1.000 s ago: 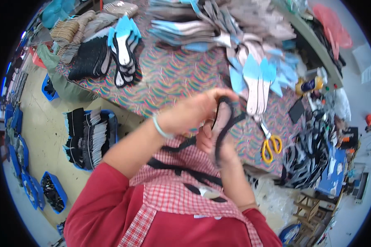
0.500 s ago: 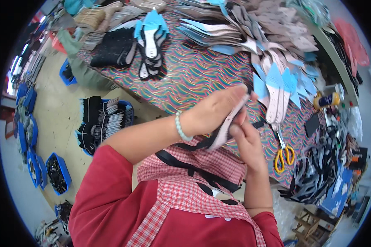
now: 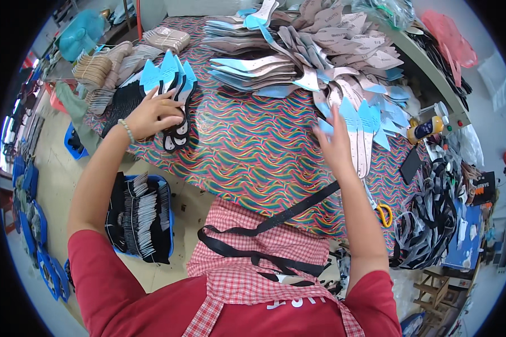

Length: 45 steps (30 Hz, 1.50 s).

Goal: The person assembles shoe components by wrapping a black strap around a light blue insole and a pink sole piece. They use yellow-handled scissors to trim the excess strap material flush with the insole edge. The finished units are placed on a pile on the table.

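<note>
My left hand (image 3: 154,115) rests on a stack of black-edged insoles (image 3: 177,132) with light-blue pointed tips, at the table's far left. Its fingers are spread over the upper insoles, covering part of them. On the right, my right hand (image 3: 336,143) is open, fingers apart and nothing in them. It is beside a row of pale insoles (image 3: 362,149) with blue tips; whether it touches them I cannot tell. A black strip (image 3: 298,208) runs from my lap over the table edge toward my right forearm. Yellow-handled scissors (image 3: 384,213) lie beyond that forearm, partly hidden.
Large piles of grey and blue insole pieces (image 3: 253,73) fill the table's back. A yellow bottle (image 3: 427,129), a dark flat object (image 3: 410,165) and a heap of strips (image 3: 430,216) lie at right. A blue crate (image 3: 170,219) of dark pieces stands on the floor at left.
Both hands were together in front of me, holding a black-edged insole. They have parted: the left went to the far-left stack, the right to the pale insoles. The view has shifted.
</note>
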Each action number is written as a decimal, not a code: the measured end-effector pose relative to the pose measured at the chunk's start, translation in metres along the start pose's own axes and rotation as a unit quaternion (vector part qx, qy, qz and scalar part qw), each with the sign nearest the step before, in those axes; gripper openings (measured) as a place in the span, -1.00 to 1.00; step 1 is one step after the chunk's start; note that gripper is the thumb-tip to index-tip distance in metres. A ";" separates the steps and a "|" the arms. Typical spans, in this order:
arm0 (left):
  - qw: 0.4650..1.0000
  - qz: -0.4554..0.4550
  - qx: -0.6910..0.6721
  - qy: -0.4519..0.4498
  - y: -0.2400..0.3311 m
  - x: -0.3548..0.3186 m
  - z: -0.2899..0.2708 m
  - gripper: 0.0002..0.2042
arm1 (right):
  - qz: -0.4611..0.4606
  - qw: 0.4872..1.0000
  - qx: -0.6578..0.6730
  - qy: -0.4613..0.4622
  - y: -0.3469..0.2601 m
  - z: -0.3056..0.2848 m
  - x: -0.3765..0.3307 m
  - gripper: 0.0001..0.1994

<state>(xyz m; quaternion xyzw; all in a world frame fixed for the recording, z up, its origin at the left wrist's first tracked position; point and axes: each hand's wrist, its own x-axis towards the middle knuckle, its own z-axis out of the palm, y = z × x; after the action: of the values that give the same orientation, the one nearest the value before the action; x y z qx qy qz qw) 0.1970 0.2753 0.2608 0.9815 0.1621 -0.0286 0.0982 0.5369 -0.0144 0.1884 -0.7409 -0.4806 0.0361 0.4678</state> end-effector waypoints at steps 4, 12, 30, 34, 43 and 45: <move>0.998 0.030 0.046 -0.006 -0.004 -0.004 0.002 -0.75 | -0.176 0.965 -0.185 0.052 0.041 0.023 0.086 -0.65; 0.648 -0.163 -0.741 0.067 0.096 0.047 0.054 -0.43 | 0.011 0.920 0.260 0.293 -0.047 -0.034 0.053 -0.68; 0.673 -0.082 -0.582 0.449 0.071 0.259 0.060 -0.49 | 0.035 0.999 -0.038 -0.008 -0.054 0.004 -0.087 -0.28; 0.734 0.015 -0.461 0.499 0.103 0.230 -0.008 -0.38 | 0.059 0.947 -0.281 -0.142 -0.044 0.033 -0.076 -0.15; 0.700 0.133 -0.620 0.329 0.141 0.109 -0.132 -0.66 | 0.123 0.966 0.226 0.012 -0.070 -0.021 -0.109 -0.14; 0.743 0.126 -0.599 0.272 0.143 0.130 -0.108 -0.65 | 0.101 0.982 0.147 0.057 -0.102 -0.033 -0.109 -0.10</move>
<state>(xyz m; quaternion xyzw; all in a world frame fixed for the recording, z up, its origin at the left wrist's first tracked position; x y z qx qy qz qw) 0.3690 0.2055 0.3815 0.6983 0.0409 0.3555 0.6199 0.4264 -0.1071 0.2381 -0.7099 -0.3651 0.1110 0.5919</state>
